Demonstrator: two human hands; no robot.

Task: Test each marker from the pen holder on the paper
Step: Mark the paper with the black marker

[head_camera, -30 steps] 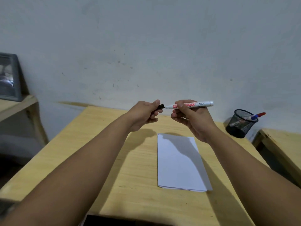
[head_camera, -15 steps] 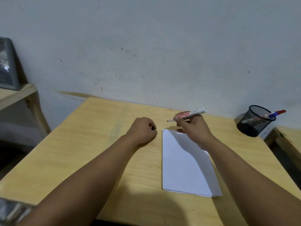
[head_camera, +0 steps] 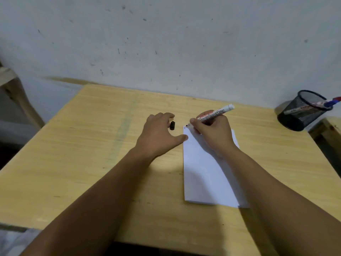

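Head view, landmark: the folded white paper (head_camera: 206, 170) is lying on the wooden table (head_camera: 92, 145).
Board marker (head_camera: 215, 114): uncapped, tilting over the paper's far left corner, its black tip touching or just above the sheet beside a short dark stroke.
Right hand (head_camera: 212, 134): fingers are clamping the marker barrel low, near the tip.
Left hand (head_camera: 158, 134): just left of the paper, fingers spreading apart, thumb touching the paper's left edge; the black cap (head_camera: 172, 125) is sitting by the fingertips, whether pinched I cannot tell.
Handling: marker looks light, stiff and smooth; gripping near the tip gives control. Paper is thin and likely to slide, so pinning its edge helps.
Mesh pen holder (head_camera: 302, 110): well right of the paper, holding a blue-and-red-ended marker (head_camera: 330, 102).
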